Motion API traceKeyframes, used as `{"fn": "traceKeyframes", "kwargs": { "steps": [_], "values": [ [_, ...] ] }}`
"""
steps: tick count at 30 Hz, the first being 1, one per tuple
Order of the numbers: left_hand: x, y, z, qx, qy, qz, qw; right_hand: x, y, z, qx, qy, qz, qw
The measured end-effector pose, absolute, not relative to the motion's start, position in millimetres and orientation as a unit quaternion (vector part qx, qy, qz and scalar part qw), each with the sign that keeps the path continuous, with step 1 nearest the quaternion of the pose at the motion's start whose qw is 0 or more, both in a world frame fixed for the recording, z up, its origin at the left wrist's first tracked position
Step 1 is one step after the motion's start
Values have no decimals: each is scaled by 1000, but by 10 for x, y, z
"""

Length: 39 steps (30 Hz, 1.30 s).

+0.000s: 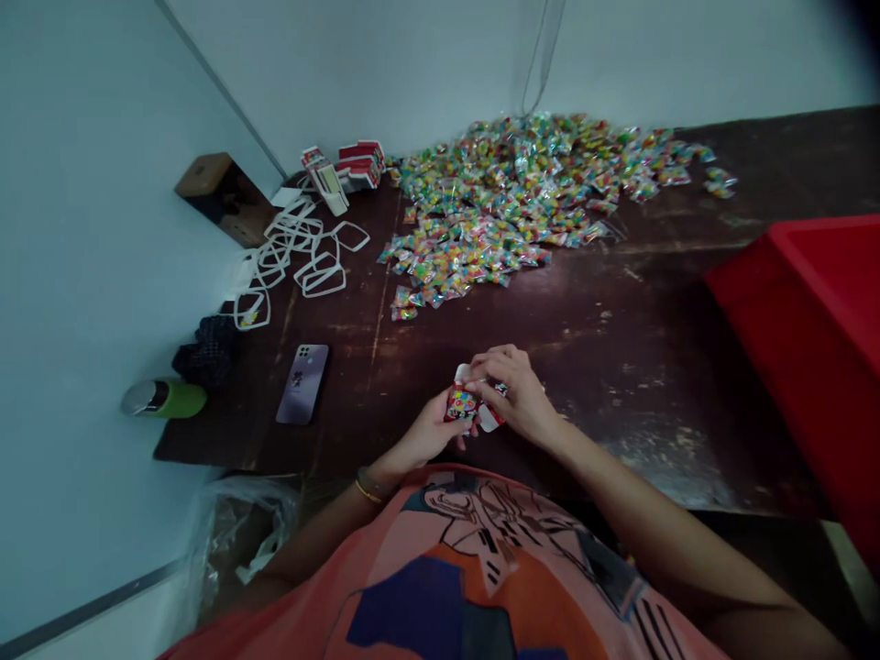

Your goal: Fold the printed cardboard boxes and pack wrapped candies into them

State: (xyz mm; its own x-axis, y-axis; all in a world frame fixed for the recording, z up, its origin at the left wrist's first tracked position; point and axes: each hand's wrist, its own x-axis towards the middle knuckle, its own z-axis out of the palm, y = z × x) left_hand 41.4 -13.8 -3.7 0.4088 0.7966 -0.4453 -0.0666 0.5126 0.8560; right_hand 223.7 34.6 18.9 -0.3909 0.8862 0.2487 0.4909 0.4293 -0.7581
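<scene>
At the table's near edge, my left hand [432, 431] is closed around a small red candy box [462, 403] printed with colourful round sweets. A white flap stands up at its top. My right hand [515, 392] curls over the box from the right, thumb and fingertips pinched at its upper edge. Below the right palm shows another red-and-white box part [490, 418] with a white flap; whether it is a second box, I cannot tell. Beyond both hands lies a heap of small clear packets of coloured candy [495, 202].
A big red bin [770, 321] stands at the right. Leftward lie a purple phone [302, 385], a green bottle [169, 399], dark cloth [206, 353], white bands [302, 247] and a wooden box [226, 197]. Stacked red-and-white cartons [361, 165] stand near the wall. A clear plastic bag [254, 500] hangs below.
</scene>
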Motion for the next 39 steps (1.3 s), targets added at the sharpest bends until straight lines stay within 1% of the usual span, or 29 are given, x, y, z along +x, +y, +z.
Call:
{"fn": "traceKeyframes", "kwargs": {
  "steps": [2,5,7,9,10,11,13,14,15,17,18,20,23,27,28,30,32,34,36,39],
  "values": [
    [396,-160,-38,417,467,269,732,2274,347,164,-450,-787,285,312],
    [357,-188,-17,427,473,229,736,2300,336,151,-465,-787,262,309],
    [344,-188,11,418,465,222,749,2284,292,150,-426,-801,297,299],
    [344,-175,31,410,454,231,757,2252,213,132,-375,-800,367,291],
    [347,-166,33,407,448,242,758,2236,165,110,-372,-777,404,307],
    [352,-157,26,401,445,254,759,2223,116,78,-388,-733,443,341],
    [364,-144,-11,376,443,277,765,2207,28,-5,-441,-586,539,415],
    [370,-139,-39,360,445,285,769,2204,-6,-47,-456,-498,599,431],
    [375,-136,-70,345,448,290,772,2204,-31,-81,-455,-416,661,428],
    [381,-130,-125,331,461,288,772,2210,-53,-111,-414,-308,762,391],
    [382,-126,-143,333,466,286,769,2216,-52,-102,-390,-288,790,375],
    [386,-113,-146,347,466,274,766,2233,-32,-51,-355,-307,807,358],
    [402,-79,-79,381,440,264,769,2277,31,37,-341,-368,798,334],
    [434,-27,45,398,411,256,779,2343,128,62,-345,-341,823,296],
    [439,-16,68,404,413,254,776,2353,142,62,-348,-359,814,296],
    [443,5,94,436,429,252,750,2362,148,71,-372,-467,735,322],
    [445,25,95,486,446,242,711,2364,125,92,-391,-613,595,343],
    [452,46,75,518,460,230,684,2370,87,114,-375,-721,479,332],
    [470,67,44,503,477,224,685,2381,50,128,-344,-772,432,314],
    [500,93,4,453,488,223,712,2397,30,138,-346,-765,441,318]
  ]
}}
